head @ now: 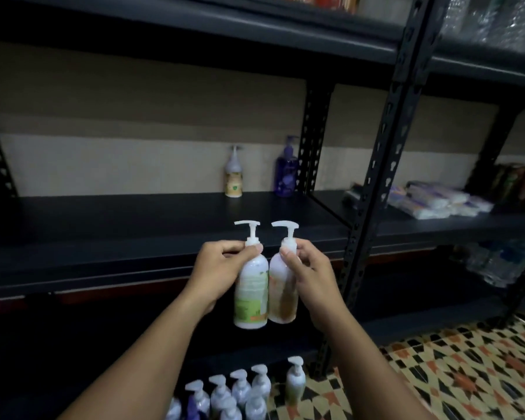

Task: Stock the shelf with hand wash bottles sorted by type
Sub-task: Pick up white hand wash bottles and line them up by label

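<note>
My left hand (222, 262) and right hand (308, 268) each pinch a pump bottle's neck, green-label bottle (250, 294) touching brown-label bottle (282, 294), before the shelf (134, 219) front edge. Neck-only holds risk slipping or mis-sorting.

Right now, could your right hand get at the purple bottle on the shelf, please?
Probably not yet: the right hand already grips a bottle. The shelf before the purple bottle is bare, though.
</note>
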